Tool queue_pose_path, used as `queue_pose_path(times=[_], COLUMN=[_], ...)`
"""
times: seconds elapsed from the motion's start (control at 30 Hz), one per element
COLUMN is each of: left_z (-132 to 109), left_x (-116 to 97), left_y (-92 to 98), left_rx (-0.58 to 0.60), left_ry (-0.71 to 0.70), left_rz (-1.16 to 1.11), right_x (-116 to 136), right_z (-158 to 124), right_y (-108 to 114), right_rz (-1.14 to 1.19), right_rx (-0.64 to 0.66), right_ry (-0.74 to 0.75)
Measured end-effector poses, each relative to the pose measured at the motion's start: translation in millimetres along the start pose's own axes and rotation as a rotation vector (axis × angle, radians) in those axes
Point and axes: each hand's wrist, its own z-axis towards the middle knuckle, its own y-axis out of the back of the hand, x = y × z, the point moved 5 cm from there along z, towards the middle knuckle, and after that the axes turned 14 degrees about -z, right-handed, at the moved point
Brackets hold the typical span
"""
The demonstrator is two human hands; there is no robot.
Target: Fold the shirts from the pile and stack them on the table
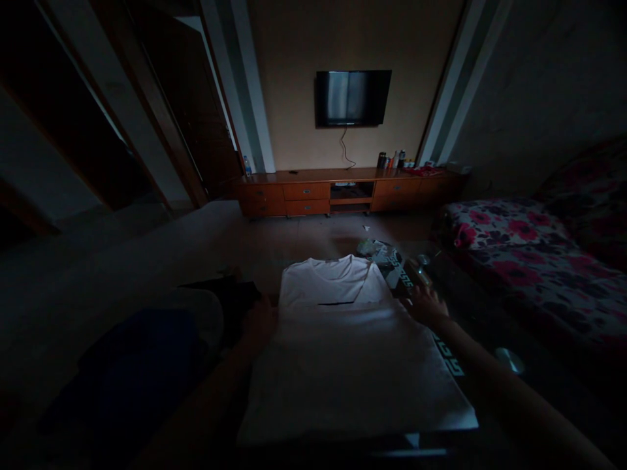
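A white T-shirt (pixel 343 352) lies flat in front of me on a dark glass table (pixel 490 326), neck pointing away, both sleeves folded inward. My left hand (pixel 259 320) rests at the shirt's left edge near the shoulder. My right hand (pixel 427 305) lies at the right edge near the other shoulder, fingers stretched forward. The room is very dim, so the left hand's fingers are hard to make out. A garment with black-and-white patterned trim (pixel 399 271) lies under and beyond the shirt on the right.
Dark clothes (pixel 147 365) are piled at my left. A sofa with a red floral cover (pixel 533 261) stands at the right. A low wooden cabinet (pixel 343 190) with bottles (pixel 390 160) lines the far wall under a wall-mounted TV (pixel 353 98). A doorway (pixel 161 111) is at left.
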Motion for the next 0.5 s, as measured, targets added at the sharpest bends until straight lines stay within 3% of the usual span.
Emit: queue_pose_path(times=[0.07,0.13,0.3,0.37,0.5], left_z=[-19,-53,-155,-177,-189], left_x=[-11,-7,42,60,81], left_y=[-2.6,-16.9,-57.6,-61.7,-57.8], left_rx=[-0.052,-0.021,0.196,0.239,0.252], left_ry=[-0.172,-0.364,-0.904,-0.974,-0.958], left_rz=[0.062,0.088,0.076,0.102,0.129], right_x=[16,23,14,3,-16], right_z=[-18,-47,-150,-182,-215], right_y=[12,13,-21,-38,-56], right_rz=[-0.06,-0.01,0.084,0.063,0.115], right_rx=[-0.092,-0.153,-0.292,-0.314,-0.306], right_ry=[0.1,0.208,0.598,0.633,0.536])
